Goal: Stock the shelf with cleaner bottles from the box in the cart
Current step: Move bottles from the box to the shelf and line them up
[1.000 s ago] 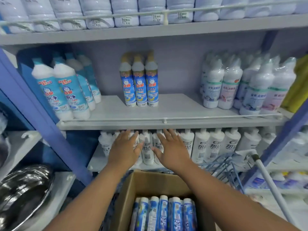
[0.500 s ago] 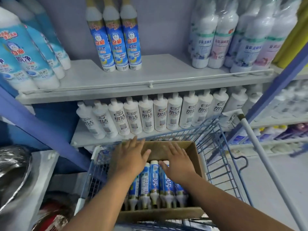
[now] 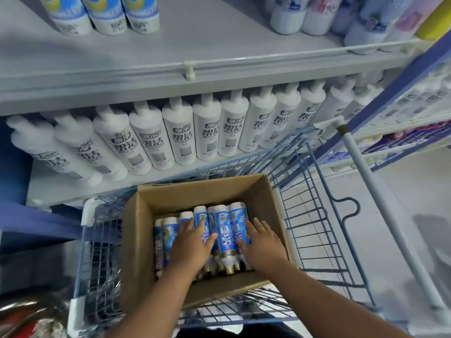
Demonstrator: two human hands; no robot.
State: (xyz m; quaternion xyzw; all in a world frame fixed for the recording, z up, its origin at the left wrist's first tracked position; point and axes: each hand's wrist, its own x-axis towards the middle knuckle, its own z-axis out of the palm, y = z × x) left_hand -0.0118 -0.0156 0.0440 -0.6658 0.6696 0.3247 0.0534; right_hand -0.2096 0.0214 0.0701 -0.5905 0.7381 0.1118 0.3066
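Both hands lie flat, fingers straight, on the cleaner bottles (image 3: pixel 220 230) in the cardboard box (image 3: pixel 136 240) inside the cart (image 3: pixel 314 215). The left hand (image 3: pixel 192 242) rests on those toward 9 o'clock, the right hand (image 3: pixel 262 245) toward 3; neither grips one. The bottles' long axes run 6 to 12, caps nearest, so either hand is equally close. The shelf (image 3: pixel 219 52) lies at 12 o'clock beyond.

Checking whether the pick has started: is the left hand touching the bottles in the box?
Touching. The head view shows the left hand lying flat on the blue-labelled bottles inside the cardboard box.
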